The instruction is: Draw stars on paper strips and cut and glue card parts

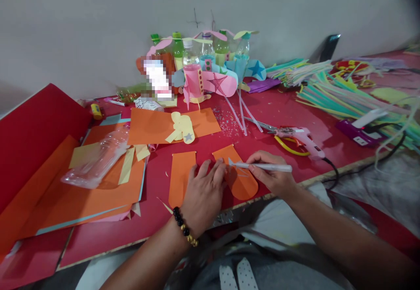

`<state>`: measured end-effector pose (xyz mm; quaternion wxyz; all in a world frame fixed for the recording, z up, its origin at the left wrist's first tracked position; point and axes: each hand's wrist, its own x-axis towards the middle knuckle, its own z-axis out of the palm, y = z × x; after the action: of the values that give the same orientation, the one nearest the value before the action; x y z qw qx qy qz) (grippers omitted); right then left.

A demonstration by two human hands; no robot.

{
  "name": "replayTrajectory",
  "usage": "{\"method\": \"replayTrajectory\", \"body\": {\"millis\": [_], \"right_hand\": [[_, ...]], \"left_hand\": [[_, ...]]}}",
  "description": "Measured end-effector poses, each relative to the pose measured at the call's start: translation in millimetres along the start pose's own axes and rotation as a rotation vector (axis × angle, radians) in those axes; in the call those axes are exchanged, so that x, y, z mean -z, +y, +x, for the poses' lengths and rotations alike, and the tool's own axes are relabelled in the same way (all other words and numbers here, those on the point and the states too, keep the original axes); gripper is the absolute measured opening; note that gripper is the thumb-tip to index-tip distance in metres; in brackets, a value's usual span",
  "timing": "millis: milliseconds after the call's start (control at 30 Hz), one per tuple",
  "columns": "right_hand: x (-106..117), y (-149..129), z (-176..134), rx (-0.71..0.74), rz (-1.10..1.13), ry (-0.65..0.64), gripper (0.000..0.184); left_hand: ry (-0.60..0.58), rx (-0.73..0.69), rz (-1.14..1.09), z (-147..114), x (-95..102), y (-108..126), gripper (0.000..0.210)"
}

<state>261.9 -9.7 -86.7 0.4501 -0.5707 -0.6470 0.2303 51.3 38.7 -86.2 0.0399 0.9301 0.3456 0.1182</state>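
My right hand grips a whitish pen, its tip on an orange paper piece with a rounded end. Grey lines of a partly drawn star show on that piece. My left hand, fingers stretched out, lies flat with its fingertips at the left edge of the rounded piece. Under that hand is a second orange paper piece, its right side partly covered. Behind them, yellow paper cutouts, one with a grey star, lie on an orange paper strip.
Decorated plastic bottles stand by the wall. Right of them are scissors, a pink glue gun with a cord, a purple power strip and pipe cleaners. To the left, a clear plastic bottle rests on stacked orange paper.
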Motion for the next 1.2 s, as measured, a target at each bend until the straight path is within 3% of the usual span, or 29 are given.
{"method": "replayTrajectory", "body": {"millis": [200,567,967,1200], "right_hand": [[-0.6,-5.0,2.7,0.173,0.012,-0.138,0.010],[-2.7,1.9,2.0,0.194,0.010,-0.216,0.012],[-1.9,-4.6,3.1,0.178,-0.037,-0.119,0.008],[-1.3,-4.4,-0.2,0.046,-0.110,0.019,0.006]], "left_hand": [[0.008,0.027,-0.035,-0.4,-1.1,-2.1,0.045],[0.001,0.032,-0.036,-0.4,-3.0,-2.1,0.047],[-0.001,0.018,-0.009,-0.1,-2.1,-2.6,0.046],[0.010,0.007,0.019,-1.3,-1.6,-1.7,0.045]]}}
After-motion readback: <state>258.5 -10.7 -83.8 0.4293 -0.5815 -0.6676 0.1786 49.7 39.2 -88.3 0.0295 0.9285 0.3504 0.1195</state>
